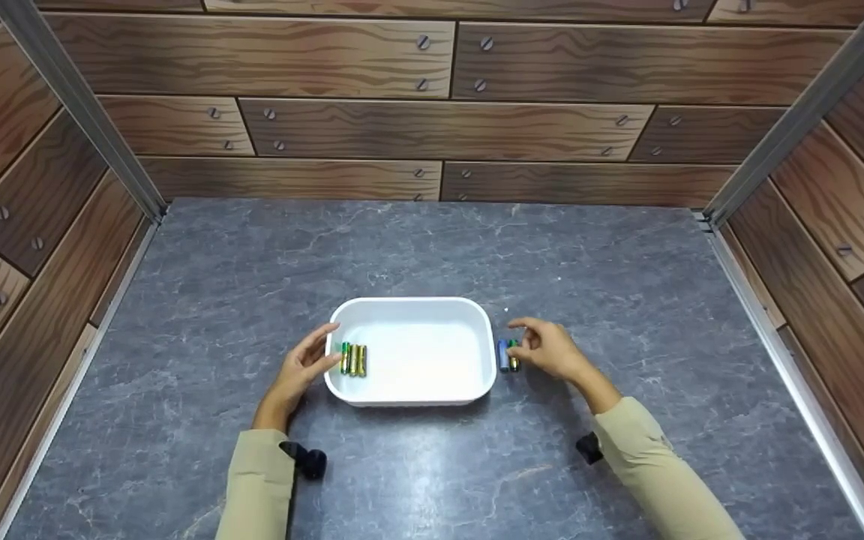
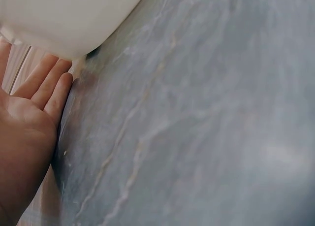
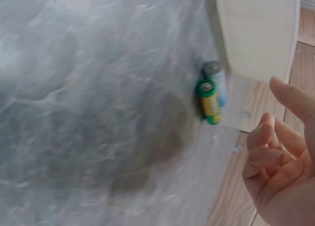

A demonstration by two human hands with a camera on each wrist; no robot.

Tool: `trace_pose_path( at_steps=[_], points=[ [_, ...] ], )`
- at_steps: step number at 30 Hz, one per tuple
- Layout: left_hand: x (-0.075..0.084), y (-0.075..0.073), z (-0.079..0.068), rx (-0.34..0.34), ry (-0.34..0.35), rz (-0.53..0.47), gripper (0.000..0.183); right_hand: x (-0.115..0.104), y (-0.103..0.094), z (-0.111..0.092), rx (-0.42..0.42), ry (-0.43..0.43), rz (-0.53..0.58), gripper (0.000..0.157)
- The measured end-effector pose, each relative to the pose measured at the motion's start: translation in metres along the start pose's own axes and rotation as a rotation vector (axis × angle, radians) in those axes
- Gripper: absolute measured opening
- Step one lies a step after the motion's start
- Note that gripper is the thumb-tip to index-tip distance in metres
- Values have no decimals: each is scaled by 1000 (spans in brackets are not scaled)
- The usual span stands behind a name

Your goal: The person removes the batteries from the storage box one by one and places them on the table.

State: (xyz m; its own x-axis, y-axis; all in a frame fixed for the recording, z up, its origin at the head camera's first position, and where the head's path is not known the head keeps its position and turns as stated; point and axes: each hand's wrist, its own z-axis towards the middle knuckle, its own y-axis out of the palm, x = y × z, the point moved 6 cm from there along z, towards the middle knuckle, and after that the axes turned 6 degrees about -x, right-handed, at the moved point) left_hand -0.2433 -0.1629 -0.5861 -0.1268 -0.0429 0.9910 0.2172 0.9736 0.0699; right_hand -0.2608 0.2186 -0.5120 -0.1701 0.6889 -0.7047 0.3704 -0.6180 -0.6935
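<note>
A white rectangular tray lies on the table, with three green and gold batteries side by side at its left end. My left hand is at the tray's left side, thumb reaching over the rim close to those batteries. In the left wrist view, its other fingers extend right by the tray's outer wall. Just right of the tray, a blue battery and a green and gold battery lie together. Over these hovers my right hand, thumb and forefinger apart, holding nothing.
The grey marbled table is bounded by wood-patterned walls at the back and both sides. Metal posts stand in the corners. Dark wrist devices hang from both sleeves.
</note>
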Motion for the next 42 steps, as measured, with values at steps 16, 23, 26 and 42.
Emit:
trace_pose_path(
  at_steps=[16,23,26,42],
  points=[
    [2,0,0,9,26,19,57,-47,9,7,19,-139,-44,39],
    [2,0,-1,10,27,16,57,-64,22,13,-8,-189,-21,37],
    [2,1,-1,3,18,13,57,-70,29,16,-29,-195,-29,36],
    [2,1,0,-7,36,0,56,-92,67,25,-120,-258,-120,36]
  ],
)
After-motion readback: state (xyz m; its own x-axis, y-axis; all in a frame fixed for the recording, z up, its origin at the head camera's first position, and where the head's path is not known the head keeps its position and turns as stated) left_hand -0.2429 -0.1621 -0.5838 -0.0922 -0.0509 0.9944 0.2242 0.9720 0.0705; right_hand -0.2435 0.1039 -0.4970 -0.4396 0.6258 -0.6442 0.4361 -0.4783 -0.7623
